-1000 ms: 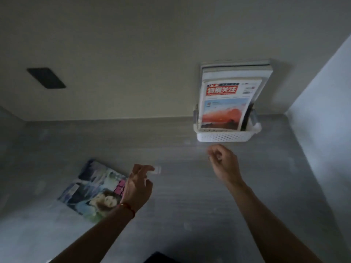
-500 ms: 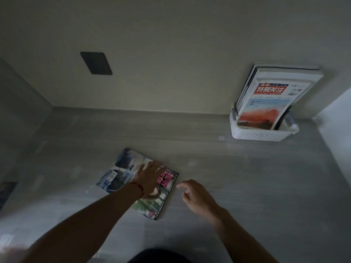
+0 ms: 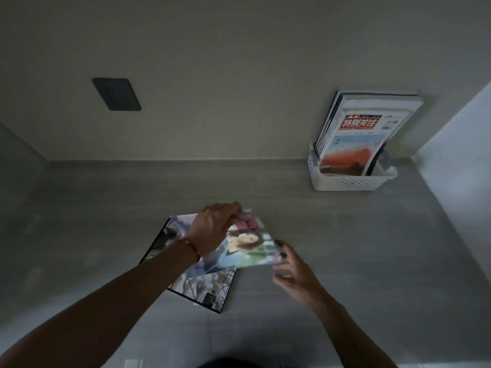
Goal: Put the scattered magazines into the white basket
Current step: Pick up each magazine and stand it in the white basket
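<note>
Together, the left hand [image 3: 212,229] and right hand [image 3: 292,272] grip a magazine [image 3: 249,245] by opposite edges, raised over another magazine [image 3: 202,288] on the worktop [image 3: 345,248].

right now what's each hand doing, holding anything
Left hand: closed on the top edge of the colourful magazine, lifting it.
Right hand: gripping the same magazine's right edge.

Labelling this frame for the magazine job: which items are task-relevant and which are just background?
Task-relevant:
- magazine, lifted, gripped by the left hand and right hand
- second magazine, flat on the counter under it
- white basket, already holding upright magazines

Background:
- dark wall plate
- grey counter
- red wrist cord
</note>
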